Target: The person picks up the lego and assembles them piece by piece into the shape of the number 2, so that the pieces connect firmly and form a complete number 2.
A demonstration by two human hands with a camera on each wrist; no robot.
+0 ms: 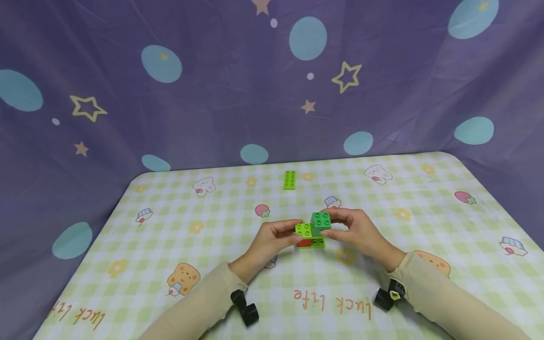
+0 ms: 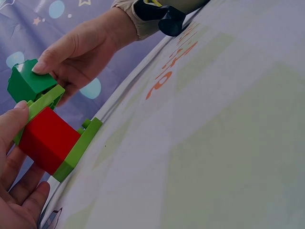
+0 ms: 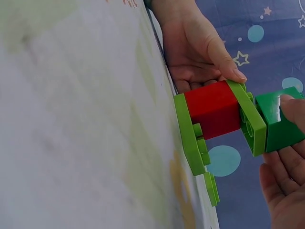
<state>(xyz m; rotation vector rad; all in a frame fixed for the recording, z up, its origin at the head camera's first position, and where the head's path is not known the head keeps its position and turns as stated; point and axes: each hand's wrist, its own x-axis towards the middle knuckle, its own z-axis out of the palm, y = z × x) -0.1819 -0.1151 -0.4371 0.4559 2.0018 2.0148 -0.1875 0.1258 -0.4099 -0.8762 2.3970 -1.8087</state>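
Near the middle of the table stands a toy building-block stack: a lime-green lower plate [image 1: 318, 243], a red block [image 3: 213, 109] on one end of it, and a lime-green upper plate [image 1: 303, 230] across the top. My left hand [image 1: 272, 237] grips the stack from the left, thumb at the upper plate. From the right, my right hand [image 1: 361, 232] pinches a dark green block [image 1: 321, 220] between thumb and fingers. This block sits at the right end of the upper plate, slightly tilted in the right wrist view; whether it is fully seated I cannot tell.
Another lime-green plate [image 1: 289, 180] lies flat near the table's far edge. A checked cloth [image 1: 170, 236] with printed figures covers the table. Behind it hangs a purple curtain [image 1: 238, 94] with stars and blue dots.
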